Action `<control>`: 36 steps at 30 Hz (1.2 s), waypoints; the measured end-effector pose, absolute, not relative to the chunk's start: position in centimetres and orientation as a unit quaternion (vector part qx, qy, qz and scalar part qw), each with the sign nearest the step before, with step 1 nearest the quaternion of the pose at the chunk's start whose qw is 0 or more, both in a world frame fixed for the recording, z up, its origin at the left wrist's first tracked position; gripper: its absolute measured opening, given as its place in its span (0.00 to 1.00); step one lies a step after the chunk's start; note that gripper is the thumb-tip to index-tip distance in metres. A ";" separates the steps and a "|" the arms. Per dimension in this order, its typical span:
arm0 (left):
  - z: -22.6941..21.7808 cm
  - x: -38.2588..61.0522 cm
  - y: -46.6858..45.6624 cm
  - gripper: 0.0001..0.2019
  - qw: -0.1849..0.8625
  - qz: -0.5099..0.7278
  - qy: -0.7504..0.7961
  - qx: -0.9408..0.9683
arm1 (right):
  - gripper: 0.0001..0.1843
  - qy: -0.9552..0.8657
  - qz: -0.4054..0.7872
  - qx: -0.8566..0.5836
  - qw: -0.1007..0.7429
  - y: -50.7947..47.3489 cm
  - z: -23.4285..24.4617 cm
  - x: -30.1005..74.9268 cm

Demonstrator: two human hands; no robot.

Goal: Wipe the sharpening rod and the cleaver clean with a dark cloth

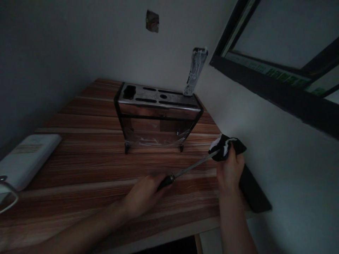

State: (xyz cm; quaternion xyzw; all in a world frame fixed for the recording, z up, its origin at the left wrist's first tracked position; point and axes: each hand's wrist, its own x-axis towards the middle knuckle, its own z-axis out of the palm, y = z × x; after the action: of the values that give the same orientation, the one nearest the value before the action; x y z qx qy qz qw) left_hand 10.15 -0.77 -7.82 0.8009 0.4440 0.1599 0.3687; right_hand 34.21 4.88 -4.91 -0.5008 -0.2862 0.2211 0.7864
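My left hand [145, 192] grips the black handle of a sharpening steel [196, 164], which points up and to the right. My right hand [231, 165] is closed on a black and white cloth [222, 147] wrapped around the far end of the rod, so the tip is hidden. Behind both hands a knife block [159, 113] stands upright on the table, with a metal slotted top and glossy sides partly covered in clear film. At its right end rises a grey, plastic-wrapped handle-like piece [196, 70].
The wood-grain table [92, 169] meets walls at the back and right. A white box-shaped device [31, 155] with a cable lies at the left. A long dark flat object [254, 190] lies by the right wall, beneath a dark-framed window [278, 81].
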 end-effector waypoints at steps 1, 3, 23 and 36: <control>-7.8 10.1 -0.8 0.11 0.371 0.159 0.445 0.799 | 0.15 -0.277 0.231 -0.502 0.786 4.9 -4.9 34.1; -7.7 10.1 -0.8 0.10 0.377 0.157 0.449 0.795 | 0.16 -0.257 0.257 -0.500 0.786 4.9 -4.9 34.0; -7.9 10.1 -0.5 0.10 0.403 0.188 0.470 0.763 | 0.15 -0.364 0.434 -0.539 0.624 3.3 -7.5 29.6; -7.7 10.1 -0.4 0.10 0.424 0.212 0.469 0.746 | 0.14 -0.503 0.505 -0.524 0.466 1.6 -7.0 27.1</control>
State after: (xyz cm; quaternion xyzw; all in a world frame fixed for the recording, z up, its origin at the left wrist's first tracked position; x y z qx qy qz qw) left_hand 10.09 -0.43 -7.71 0.7455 0.4686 0.2122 0.4237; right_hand 27.06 1.58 -6.98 -0.5244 -0.5027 0.5049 0.4663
